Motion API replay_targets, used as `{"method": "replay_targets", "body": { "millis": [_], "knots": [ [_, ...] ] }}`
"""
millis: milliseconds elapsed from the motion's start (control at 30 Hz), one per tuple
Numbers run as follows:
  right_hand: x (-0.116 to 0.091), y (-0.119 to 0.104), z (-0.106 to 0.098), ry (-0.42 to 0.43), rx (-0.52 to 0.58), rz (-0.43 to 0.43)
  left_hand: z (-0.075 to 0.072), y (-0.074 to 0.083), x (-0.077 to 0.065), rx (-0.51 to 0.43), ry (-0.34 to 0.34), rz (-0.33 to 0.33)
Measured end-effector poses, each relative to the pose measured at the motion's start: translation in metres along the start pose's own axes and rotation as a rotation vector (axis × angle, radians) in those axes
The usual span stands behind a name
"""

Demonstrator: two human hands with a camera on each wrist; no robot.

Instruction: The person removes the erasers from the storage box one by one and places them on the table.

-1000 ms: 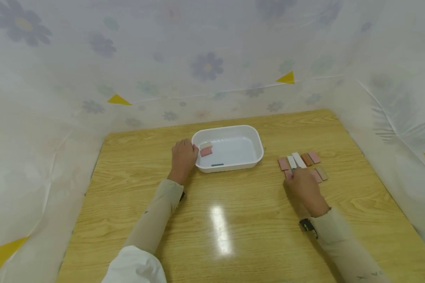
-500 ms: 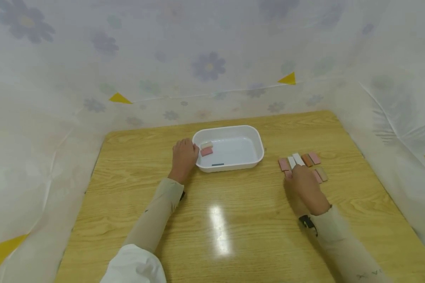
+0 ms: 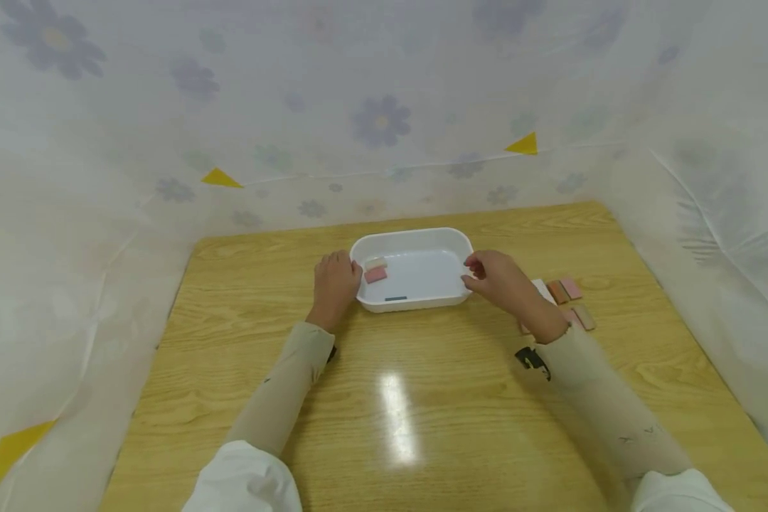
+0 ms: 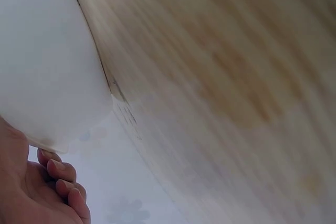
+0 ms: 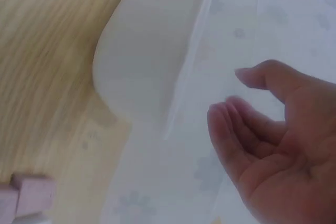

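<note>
A white plastic tub (image 3: 416,304) sits on the wooden table, holding a cream block (image 3: 376,263), a pink block (image 3: 376,274) and a thin dark strip (image 3: 395,299). My left hand (image 3: 336,286) grips its left rim; in the left wrist view the curled fingers (image 4: 62,170) are at the rim's edge. Over the tub's right rim is my right hand (image 3: 500,284). The right wrist view shows its thumb (image 5: 268,74) and fingers (image 5: 220,129) bent but apart, nothing visible between them. Beneath and right of that wrist lie several small rectangular blocks (image 3: 558,291), partly hidden by the arm.
A pale flowered sheet (image 3: 384,121) with yellow triangles hangs behind and beside the table (image 3: 281,270). Two pinkish blocks (image 5: 34,195) show at the lower left of the right wrist view. Light glares on the tabletop near the front.
My right hand has risen from the blocks at the right and swung left to the tub's right rim. The left hand stays on the left rim; the tub's contents look the same.
</note>
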State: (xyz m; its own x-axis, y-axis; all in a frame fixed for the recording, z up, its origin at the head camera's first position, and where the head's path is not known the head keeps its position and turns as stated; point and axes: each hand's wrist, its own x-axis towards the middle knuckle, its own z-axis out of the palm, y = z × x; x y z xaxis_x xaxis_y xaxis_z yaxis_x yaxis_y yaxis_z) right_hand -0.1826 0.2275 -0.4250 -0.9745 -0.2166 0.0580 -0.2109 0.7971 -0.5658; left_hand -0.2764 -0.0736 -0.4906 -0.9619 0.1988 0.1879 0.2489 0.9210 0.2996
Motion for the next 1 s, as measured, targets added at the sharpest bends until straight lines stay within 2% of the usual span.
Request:
{"method": "replay_targets", "body": {
  "millis": [133,267,500,667,900,1000],
  "knots": [
    [0.024,-0.01,0.012,-0.082,-0.03,-0.096,0.0,-0.001,0.0,-0.006,-0.011,-0.004],
    [0.048,-0.019,0.027,-0.116,-0.081,-0.174,0.0,-0.002,0.001,-0.004,-0.009,0.003],
    [0.085,-0.032,0.056,-0.213,-0.099,-0.194,0.002,-0.003,0.002,-0.001,0.006,0.014],
    [0.102,-0.038,0.073,-0.229,-0.107,-0.234,0.0,-0.002,0.001,-0.004,-0.005,0.006],
    [0.119,-0.041,0.097,-0.229,-0.145,-0.283,0.001,-0.001,0.0,0.037,0.064,0.042],
    [0.125,-0.043,0.105,-0.212,-0.142,-0.292,0.002,-0.002,0.0,0.04,0.072,0.044]
  ]
}}
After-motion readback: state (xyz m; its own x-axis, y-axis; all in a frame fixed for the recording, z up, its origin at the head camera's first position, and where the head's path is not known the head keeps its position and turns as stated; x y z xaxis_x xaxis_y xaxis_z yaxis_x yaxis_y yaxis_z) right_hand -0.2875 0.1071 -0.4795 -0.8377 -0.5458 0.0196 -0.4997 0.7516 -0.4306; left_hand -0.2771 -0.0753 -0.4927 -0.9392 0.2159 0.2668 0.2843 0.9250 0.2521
